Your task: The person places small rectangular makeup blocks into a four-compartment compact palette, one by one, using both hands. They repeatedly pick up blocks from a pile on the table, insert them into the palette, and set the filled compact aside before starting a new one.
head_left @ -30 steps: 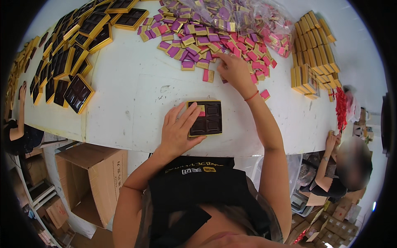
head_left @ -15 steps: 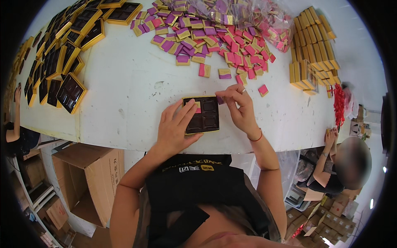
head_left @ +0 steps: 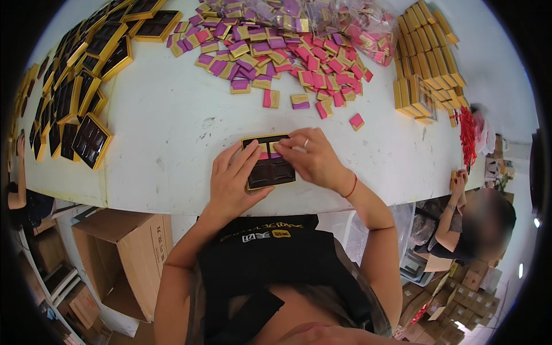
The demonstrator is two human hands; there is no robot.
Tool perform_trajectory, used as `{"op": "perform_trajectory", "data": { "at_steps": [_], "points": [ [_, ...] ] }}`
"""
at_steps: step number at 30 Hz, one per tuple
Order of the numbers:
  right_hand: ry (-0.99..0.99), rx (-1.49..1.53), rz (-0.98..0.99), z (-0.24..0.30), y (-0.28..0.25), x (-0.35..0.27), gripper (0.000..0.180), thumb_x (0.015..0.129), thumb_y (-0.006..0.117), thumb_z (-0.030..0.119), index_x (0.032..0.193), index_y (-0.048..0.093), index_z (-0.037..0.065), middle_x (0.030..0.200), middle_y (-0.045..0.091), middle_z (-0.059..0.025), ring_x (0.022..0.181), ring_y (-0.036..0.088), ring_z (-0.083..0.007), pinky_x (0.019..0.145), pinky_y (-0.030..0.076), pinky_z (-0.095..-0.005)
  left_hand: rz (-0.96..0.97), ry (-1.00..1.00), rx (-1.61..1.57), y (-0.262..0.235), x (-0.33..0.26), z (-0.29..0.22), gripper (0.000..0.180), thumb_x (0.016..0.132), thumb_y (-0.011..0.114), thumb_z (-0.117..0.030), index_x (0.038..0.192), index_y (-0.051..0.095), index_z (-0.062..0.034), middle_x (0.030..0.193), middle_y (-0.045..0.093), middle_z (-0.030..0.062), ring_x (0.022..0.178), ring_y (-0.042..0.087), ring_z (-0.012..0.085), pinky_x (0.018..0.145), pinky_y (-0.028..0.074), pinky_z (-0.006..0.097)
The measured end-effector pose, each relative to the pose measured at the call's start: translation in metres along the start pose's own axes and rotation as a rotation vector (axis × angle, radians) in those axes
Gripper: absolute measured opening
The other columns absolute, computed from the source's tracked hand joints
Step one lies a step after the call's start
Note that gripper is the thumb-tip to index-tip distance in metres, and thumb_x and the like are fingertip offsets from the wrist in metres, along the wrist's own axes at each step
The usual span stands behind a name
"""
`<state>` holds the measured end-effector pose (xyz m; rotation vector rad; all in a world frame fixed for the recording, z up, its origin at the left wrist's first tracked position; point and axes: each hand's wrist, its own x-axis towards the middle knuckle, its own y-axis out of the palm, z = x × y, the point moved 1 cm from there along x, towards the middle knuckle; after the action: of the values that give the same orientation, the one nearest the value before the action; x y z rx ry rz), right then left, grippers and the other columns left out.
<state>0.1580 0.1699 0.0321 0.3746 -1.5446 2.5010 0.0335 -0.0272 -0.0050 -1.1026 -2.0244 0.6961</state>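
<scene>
A shallow box with a dark four-pocket tray and gold edges lies on the white table before me. My left hand grips its left side, thumb along the near edge and fingers over the rim. In the far left pocket sits a pink-and-gold wrapped square, looking like a chocolate, partly under my left fingers. My right hand pinches a purple-and-gold wrapped square at the far right pocket, its fingers covering part of it. Both near pockets hold nothing.
Beyond the box spreads a heap of pink and purple wrapped squares, with clear plastic bags behind. Dark-tray boxes pile up at left; gold boxes and red ribbons stand right. Co-workers' hands show at both sides.
My right hand has moved left, from beside the box to over its far right pocket, bringing the purple-and-gold square along. My left hand keeps its grip on the box.
</scene>
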Motion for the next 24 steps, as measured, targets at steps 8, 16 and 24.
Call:
{"op": "perform_trajectory", "data": {
  "at_steps": [8,16,24],
  "points": [
    [0.228,-0.081,-0.161,-0.046,-0.013,0.015,0.034,0.082,0.069,-0.001,0.116,0.068,0.006,0.116,0.068,-0.0106,0.102,0.061,-0.0318,0.086,0.051,-0.0394,0.021,0.005,-0.054,0.002,0.001,0.002,0.088,0.060,0.091,-0.027,0.137,0.056,-0.0049,0.148,0.050,0.0072,0.135,0.043,0.0340,0.111,0.035,0.045],
    [0.337,0.128,-0.087,-0.064,-0.013,0.029,0.038,0.074,0.084,0.009,0.110,0.071,0.005,0.097,0.068,-0.0085,0.089,0.064,-0.0222,0.079,0.052,-0.0334,0.011,-0.046,-0.113,-0.004,-0.002,0.004,0.098,0.062,0.091,-0.029,0.144,0.044,-0.0061,0.150,0.043,0.0145,0.136,0.041,0.0334,0.112,0.034,0.045],
    [0.076,0.255,-0.166,0.035,0.028,0.005,0.038,0.072,0.084,0.010,0.107,0.069,0.009,0.098,0.065,-0.0078,0.086,0.063,-0.0288,0.073,0.052,-0.0380,-0.023,-0.027,-0.122,-0.001,-0.001,0.006,0.100,0.062,0.091,-0.026,0.145,0.041,-0.0039,0.149,0.043,0.0157,0.134,0.043,0.0340,0.110,0.035,0.046]
  ]
}}
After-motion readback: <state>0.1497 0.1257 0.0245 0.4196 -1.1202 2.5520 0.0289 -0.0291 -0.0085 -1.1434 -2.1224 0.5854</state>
